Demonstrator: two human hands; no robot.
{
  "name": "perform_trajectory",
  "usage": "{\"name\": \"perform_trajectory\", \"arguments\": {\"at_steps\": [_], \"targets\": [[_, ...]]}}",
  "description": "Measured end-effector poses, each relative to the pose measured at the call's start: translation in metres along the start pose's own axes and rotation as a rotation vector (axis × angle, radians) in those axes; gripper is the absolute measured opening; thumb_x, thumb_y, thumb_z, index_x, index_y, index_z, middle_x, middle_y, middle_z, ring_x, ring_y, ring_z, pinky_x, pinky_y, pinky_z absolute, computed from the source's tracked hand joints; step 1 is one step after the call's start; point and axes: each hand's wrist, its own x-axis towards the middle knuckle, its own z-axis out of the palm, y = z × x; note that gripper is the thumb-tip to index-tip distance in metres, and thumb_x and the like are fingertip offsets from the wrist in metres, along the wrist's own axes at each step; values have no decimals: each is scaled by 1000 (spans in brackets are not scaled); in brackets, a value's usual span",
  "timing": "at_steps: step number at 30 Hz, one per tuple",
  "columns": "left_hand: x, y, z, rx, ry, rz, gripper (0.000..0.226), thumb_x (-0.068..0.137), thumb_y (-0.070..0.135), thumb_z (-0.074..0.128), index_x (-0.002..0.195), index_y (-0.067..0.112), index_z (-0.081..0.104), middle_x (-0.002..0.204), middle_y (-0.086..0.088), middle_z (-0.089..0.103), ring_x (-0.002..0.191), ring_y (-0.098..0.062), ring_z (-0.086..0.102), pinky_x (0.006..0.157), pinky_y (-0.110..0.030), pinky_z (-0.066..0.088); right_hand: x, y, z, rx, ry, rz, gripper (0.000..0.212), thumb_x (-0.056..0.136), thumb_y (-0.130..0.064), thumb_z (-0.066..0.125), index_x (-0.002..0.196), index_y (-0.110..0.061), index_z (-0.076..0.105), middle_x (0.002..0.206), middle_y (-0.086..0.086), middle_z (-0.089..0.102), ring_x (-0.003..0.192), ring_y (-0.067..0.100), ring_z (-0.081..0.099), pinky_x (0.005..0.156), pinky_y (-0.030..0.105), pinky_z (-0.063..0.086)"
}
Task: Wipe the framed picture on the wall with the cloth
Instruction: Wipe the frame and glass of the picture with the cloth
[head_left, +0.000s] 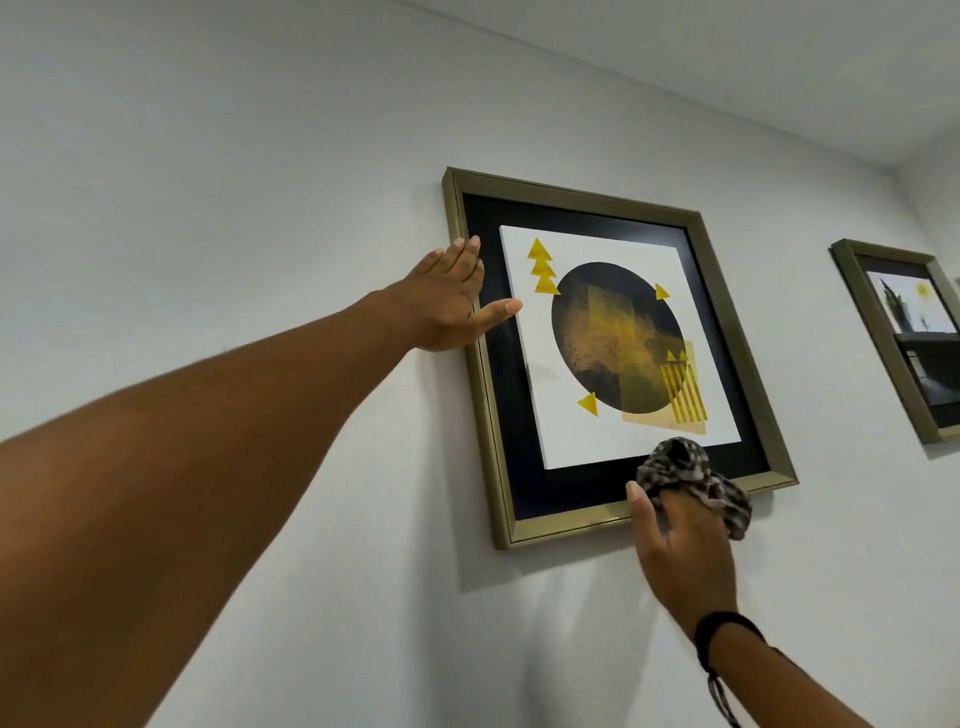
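Observation:
A framed picture (613, 353) with a gold frame, black mat and a dark circle with yellow triangles hangs tilted on the white wall. My left hand (449, 304) lies flat and open against the frame's left edge, thumb across the black mat. My right hand (680, 540) grips a bunched black-and-white patterned cloth (685, 475) and presses it on the picture's lower right, over the mat and the bottom frame rail. A dark band circles my right wrist.
A second gold-framed picture (904, 343) hangs further right on the same wall, partly cut off by the view's edge. The ceiling line runs above both frames. Bare white wall (208, 208) spreads to the left and below.

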Motion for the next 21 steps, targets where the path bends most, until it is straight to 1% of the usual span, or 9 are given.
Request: {"name": "perform_trajectory", "arguments": {"at_steps": [4, 8, 9, 11, 13, 15, 17, 19, 21], "targets": [[-1, 7, -6, -126, -16, -45, 82, 90, 66, 7, 150, 10, 1, 162, -11, -9, 149, -22, -12, 121, -42, -5, -21, -39, 27, 10, -57, -35, 27, 86, -48, 59, 85, -21, 64, 87, -2, 69, 91, 23, 63, 87, 47, 51], [-23, 39, -17, -497, 87, 9, 69, 95, 58, 13, 151, 21, -2, 163, -2, -4, 149, -14, -7, 121, -40, -5, -22, -95, 45, 11, -104, -110, 12, 81, -25, 63, 81, -14, 62, 88, 7, 69, 92, 34, 62, 83, 44, 51], [-38, 49, -16, -579, 113, 52, 67, 94, 58, 14, 151, 24, 0, 163, 1, -1, 149, -11, -4, 120, -39, -4, -26, -107, 48, 3, -124, -147, 12, 78, -23, 62, 85, -14, 64, 93, 8, 70, 98, 35, 61, 86, 44, 51], [-81, 66, -8, -723, 150, 90, 64, 94, 57, 14, 151, 27, 3, 162, 7, 4, 147, -4, 2, 120, -35, -1, -41, -117, 51, -34, -185, -189, 33, 75, -19, 61, 108, -14, 67, 114, 8, 68, 115, 34, 57, 98, 43, 48], [-134, 73, 6, -848, 168, 18, 60, 96, 55, 15, 150, 31, 7, 161, 11, 10, 146, 2, 6, 123, -38, 4, -60, -113, 53, -13, -228, -126, 40, 75, -11, 57, 114, -13, 64, 119, 8, 67, 117, 33, 56, 101, 43, 48], [-193, 68, 23, -899, 153, -88, 58, 95, 56, 15, 149, 36, 11, 160, 17, 13, 144, 7, 8, 123, -40, 10, -83, -108, 58, 7, -305, -62, 38, 79, -13, 56, 116, -16, 62, 123, 4, 65, 118, 30, 56, 104, 43, 45], [-246, 57, 34, -861, 79, -146, 59, 90, 65, 13, 146, 48, 8, 157, 28, 9, 140, 16, 2, 123, -36, 7, -104, -109, 65, 45, -411, 12, 46, 83, -26, 61, 129, -19, 54, 138, 2, 56, 130, 25, 47, 112, 44, 38], [-287, 46, 35, -780, -35, -172, 58, 78, 78, 6, 135, 66, 0, 147, 47, -1, 127, 30, -14, 119, -25, 0, -113, -113, 72, 72, -488, 60, 63, 88, -40, 60, 144, -18, 41, 155, 2, 40, 147, 22, 29, 122, 41, 25], [-305, 36, 29, -728, -103, -168, 54, 73, 84, 4, 125, 75, -5, 136, 56, -8, 115, 36, -21, 111, -13, -6, -102, -120, 77, 85, -522, 47, 71, 92, -46, 53, 152, -16, 29, 163, 2, 27, 152, 18, 15, 125, 38, 14]]}}
